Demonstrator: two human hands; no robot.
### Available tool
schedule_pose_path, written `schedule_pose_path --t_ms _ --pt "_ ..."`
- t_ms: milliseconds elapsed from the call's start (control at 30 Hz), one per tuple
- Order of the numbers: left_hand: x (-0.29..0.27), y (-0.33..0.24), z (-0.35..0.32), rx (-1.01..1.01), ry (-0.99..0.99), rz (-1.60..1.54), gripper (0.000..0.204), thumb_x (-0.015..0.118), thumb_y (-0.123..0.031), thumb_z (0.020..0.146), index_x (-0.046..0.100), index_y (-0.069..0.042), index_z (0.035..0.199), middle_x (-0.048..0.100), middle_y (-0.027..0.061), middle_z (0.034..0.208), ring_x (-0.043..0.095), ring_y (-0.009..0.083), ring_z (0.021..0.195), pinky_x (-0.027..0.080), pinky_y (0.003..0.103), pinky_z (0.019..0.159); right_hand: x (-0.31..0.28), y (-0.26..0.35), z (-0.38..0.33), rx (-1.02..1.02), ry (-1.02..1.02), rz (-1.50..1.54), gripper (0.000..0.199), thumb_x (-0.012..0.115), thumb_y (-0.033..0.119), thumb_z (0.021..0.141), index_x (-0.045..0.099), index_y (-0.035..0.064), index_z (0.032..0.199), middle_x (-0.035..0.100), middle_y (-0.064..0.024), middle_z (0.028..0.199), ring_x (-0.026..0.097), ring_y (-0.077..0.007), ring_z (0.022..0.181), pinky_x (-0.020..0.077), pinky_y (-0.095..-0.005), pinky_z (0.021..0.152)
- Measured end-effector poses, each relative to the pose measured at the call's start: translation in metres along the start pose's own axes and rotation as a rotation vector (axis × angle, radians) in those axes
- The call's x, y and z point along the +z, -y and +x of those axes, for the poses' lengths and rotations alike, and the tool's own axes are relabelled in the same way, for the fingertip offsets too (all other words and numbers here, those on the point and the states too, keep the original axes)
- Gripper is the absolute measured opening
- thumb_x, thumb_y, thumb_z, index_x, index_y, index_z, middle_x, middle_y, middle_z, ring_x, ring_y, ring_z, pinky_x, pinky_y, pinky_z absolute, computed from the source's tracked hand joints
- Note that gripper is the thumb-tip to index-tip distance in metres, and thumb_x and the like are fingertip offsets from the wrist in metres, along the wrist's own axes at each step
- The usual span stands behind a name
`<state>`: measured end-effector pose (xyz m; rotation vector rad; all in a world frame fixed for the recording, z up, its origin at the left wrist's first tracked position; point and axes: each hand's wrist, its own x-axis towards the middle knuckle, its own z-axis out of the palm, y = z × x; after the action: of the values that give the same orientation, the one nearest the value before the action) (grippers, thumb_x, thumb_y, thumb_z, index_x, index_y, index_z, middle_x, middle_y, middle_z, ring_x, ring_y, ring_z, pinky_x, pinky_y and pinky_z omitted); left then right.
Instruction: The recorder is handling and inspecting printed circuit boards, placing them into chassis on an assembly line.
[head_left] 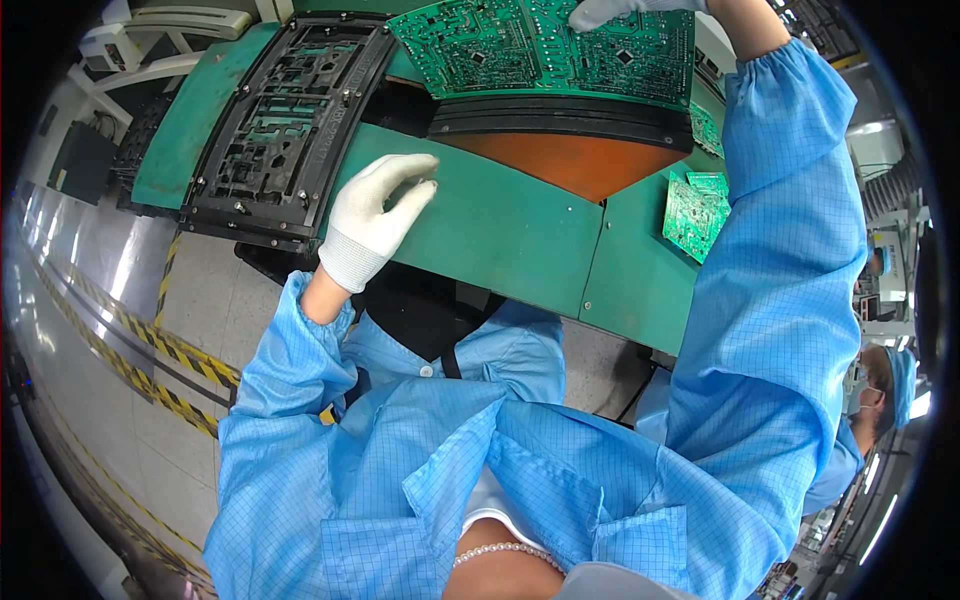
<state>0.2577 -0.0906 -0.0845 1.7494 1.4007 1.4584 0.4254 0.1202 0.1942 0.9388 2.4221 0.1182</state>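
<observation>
A green worktop [500,210] is noted, with a grey floor [215,300] marked by yellow-and-black striped tape [165,390] to the left; another person [875,395] is seen at far right. A black fixture [280,130] is set left, and a smaller circuit board [695,210] lies at right. The large circuit board [545,55] is located at the top, above a black-and-orange support [590,160] — green, densely populated, two dark square chips visible. It is touched by the gloved right hand [610,10]; whether it is gripped cannot be told. The gloved left hand [370,210] is held empty over the worktop — fingers curved, thumb apart.
</observation>
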Motion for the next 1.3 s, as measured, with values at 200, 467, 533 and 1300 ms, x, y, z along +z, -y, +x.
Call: schedule_pose_path --t_ms 200,467,533,1300 --pt "0.001 -0.002 0.0 -0.005 0.012 0.019 0.026 0.069 -0.01 0.093 0.069 0.002 0.116 0.071 0.0143 0.108 0.07 0.0231 0.096 0.055 0.032 0.086 0.004 -0.004 -0.001 -0.025 0.011 0.076 0.059 0.077 0.046 0.086 0.071 -0.0074 0.11 0.074 -0.018 0.09 0.07 -0.0287 0.084 0.0542 -0.0405 0.078" --pt "0.001 -0.002 -0.001 0.004 0.01 0.017 0.026 0.069 -0.009 0.092 0.069 0.002 0.115 0.071 0.0145 0.108 0.07 0.0239 0.096 0.054 0.032 0.086 0.006 -0.003 -0.003 -0.053 -0.006 0.024 0.056 0.076 0.044 0.088 0.071 -0.0075 0.109 0.073 -0.0186 0.09 0.069 -0.0293 0.083 0.0535 -0.0409 0.078" --pt "0.001 -0.002 -0.002 0.001 0.006 0.019 0.026 0.069 -0.009 0.092 0.069 0.002 0.115 0.071 0.0146 0.108 0.07 0.0241 0.096 0.054 0.032 0.086 0.006 -0.002 -0.003 -0.05 -0.013 0.019 0.056 0.077 0.044 0.087 0.071 -0.0075 0.109 0.073 -0.0188 0.09 0.069 -0.0295 0.082 0.0534 -0.0408 0.078" --pt "0.008 0.014 -0.022 0.255 -0.519 -0.149 0.05 0.064 -0.028 0.101 0.055 0.009 0.133 0.061 0.0184 0.122 0.063 0.0273 0.111 0.049 0.04 0.101 0.13 0.108 -0.123 -0.039 -0.658 -0.33 0.021 0.067 0.022 0.081 0.064 0.0092 0.097 0.065 -0.0058 0.09 0.067 -0.0245 0.087 0.054 -0.0364 0.075"
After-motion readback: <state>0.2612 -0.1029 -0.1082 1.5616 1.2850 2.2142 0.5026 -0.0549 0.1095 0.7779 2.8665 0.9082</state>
